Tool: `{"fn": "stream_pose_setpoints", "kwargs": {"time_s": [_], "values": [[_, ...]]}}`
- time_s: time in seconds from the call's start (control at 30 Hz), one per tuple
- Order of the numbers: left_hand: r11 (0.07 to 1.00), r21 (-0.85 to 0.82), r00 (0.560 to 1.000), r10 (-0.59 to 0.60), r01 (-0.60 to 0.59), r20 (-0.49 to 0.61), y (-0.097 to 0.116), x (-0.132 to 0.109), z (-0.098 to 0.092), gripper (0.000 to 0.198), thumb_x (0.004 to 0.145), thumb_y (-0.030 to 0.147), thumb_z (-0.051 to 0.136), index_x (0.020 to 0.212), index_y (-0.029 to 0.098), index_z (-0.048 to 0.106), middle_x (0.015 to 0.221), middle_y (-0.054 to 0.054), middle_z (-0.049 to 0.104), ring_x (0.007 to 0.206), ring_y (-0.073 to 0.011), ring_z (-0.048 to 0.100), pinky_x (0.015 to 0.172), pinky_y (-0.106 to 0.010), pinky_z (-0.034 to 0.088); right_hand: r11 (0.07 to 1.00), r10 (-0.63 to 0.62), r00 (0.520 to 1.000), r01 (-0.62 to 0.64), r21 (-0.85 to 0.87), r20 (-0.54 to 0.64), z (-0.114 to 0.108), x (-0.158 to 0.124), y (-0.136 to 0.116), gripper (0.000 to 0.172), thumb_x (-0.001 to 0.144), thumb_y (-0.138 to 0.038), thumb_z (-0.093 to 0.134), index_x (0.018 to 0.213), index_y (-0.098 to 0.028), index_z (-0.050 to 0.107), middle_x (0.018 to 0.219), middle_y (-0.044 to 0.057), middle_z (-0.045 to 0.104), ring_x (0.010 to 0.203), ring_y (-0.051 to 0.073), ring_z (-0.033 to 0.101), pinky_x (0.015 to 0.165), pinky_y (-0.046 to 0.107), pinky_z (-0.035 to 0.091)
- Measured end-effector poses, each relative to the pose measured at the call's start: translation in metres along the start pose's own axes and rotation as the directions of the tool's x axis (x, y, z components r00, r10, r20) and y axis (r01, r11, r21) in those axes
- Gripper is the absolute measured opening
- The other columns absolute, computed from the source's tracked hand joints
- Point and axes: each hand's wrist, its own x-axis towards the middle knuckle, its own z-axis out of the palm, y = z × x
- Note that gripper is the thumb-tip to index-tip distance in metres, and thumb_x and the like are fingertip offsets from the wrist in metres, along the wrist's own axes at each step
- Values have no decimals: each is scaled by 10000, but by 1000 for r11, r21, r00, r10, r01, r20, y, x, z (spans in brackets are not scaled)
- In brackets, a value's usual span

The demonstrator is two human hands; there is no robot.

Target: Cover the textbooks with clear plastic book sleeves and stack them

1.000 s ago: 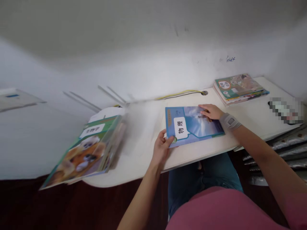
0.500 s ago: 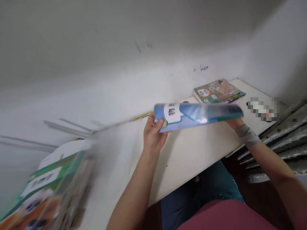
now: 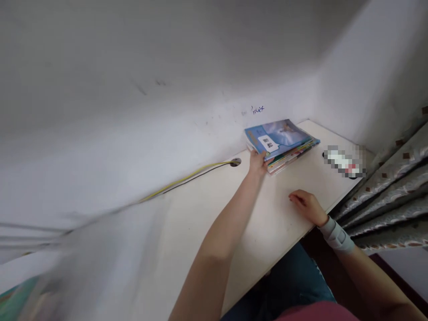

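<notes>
My left hand [image 3: 258, 163] grips the near left corner of a blue book [image 3: 281, 136], its thumb on the cover. The blue book lies on top of a stack of books [image 3: 294, 155] at the back of the white desk [image 3: 207, 218], close to the wall. Nearer the desk's front edge, my right hand [image 3: 307, 206] rests with its fingers curled together and nothing seen in them. A grey band is wrapped round the right wrist.
A yellow cable and a black one run along the wall into a round desk hole [image 3: 236, 162]. A blurred-out object [image 3: 344, 161] lies at the right. Patterned curtains [image 3: 384, 196] hang beside the desk. A green book [image 3: 16, 296] shows at the lower left.
The blue book has moved from between both hands onto the stack. My right hand has let it go and drawn back toward the desk's front edge. The view has swung right.
</notes>
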Motion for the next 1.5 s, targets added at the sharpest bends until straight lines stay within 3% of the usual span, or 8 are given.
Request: {"fn": "stream_pose_setpoints", "kwargs": {"time_s": [0.43, 0.67, 0.73, 0.83, 0.9, 0.97, 1.13, 1.5], "values": [[906, 412, 995, 87, -102, 55, -5, -2, -12, 345, 721, 235, 706, 1021, 93, 611, 892, -122, 714, 899, -232, 671, 762, -337, 552, 998, 38, 999, -38, 48, 10, 1, -1, 4, 243, 909, -340, 439, 853, -209, 636, 822, 54, 693, 739, 173, 636, 664, 285, 480], [721, 637, 958, 265, -273, 110, 38, -23, -49, 484, 739, 324, 673, 1167, 119, 576, 1273, -184, 591, 1254, -309, 478, 1041, -456, 372, 995, 67, 998, -67, 79, 2, -3, -1, 7, 278, 898, -403, 454, 851, -203, 642, 810, 60, 700, 741, 181, 653, 679, 295, 506], [558, 730, 902, 386, -396, 194, 58, -43, -75, 507, 765, 300, 631, 1231, 126, 537, 1397, -181, 487, 1332, -300, 388, 1102, -474, 290, 995, 70, 998, -70, 77, -1, -5, -2, 8, 290, 896, -420, 460, 856, -197, 641, 811, 65, 701, 747, 185, 657, 688, 300, 512], [-20, 839, 716, 511, -543, 476, 83, -89, -131, 444, 856, 301, 495, 1275, 154, 514, 1461, -155, 415, 1382, -287, 314, 1127, -490, 243, 997, 52, 999, -52, 50, 4, -7, -3, 10, 311, 896, -442, 462, 873, -189, 641, 816, 74, 704, 751, 194, 661, 690, 310, 521], [-282, 880, 733, 488, -381, 474, 94, -125, -176, 421, 898, 291, 411, 1278, 142, 514, 1455, -169, 418, 1398, -295, 288, 1130, -477, 235, 1000, 15, 1000, -15, -5, 1, -9, -5, 12, 317, 899, -447, 461, 887, -186, 642, 844, 85, 706, 771, 203, 662, 709, 325, 524], [-406, 909, 846, 449, -95, 288, 98, -161, -222, 439, 900, 288, 393, 1276, 91, 503, 1417, -222, 442, 1373, -339, 323, 1091, -486, 287, 996, -44, 999, 44, -76, 1, -10, -7, 14, 318, 900, -447, 459, 901, -188, 644, 880, 94, 704, 802, 213, 661, 748, 347, 525], [-418, 822, 913, 299, 388, -279, 87, -230, -308, 446, 900, 346, 368, 1153, 25, 546, 1128, -269, 618, 1089, -368, 582, 819, -423, 470, 981, -98, 995, 102, -166, 33, -6, -10, 18, 339, 897, -473, 456, 924, -201, 655, 910, 100, 717, 817, 230, 678, 777, 378, 541], [-311, 879, 919, 277, 361, -279, 75, -256, -323, 329, 847, 115, 353, 893, 131, 679, 914, -181, 707, 885, -272, 674, 741, -340, 459, 856, -388, 888, 447, -260, 246, 53, -14, -44, 291, 941, -342, 418, 987, -192, 663, 952, 97, 713, 864, 231, 671, 794, 396, 545]]}}
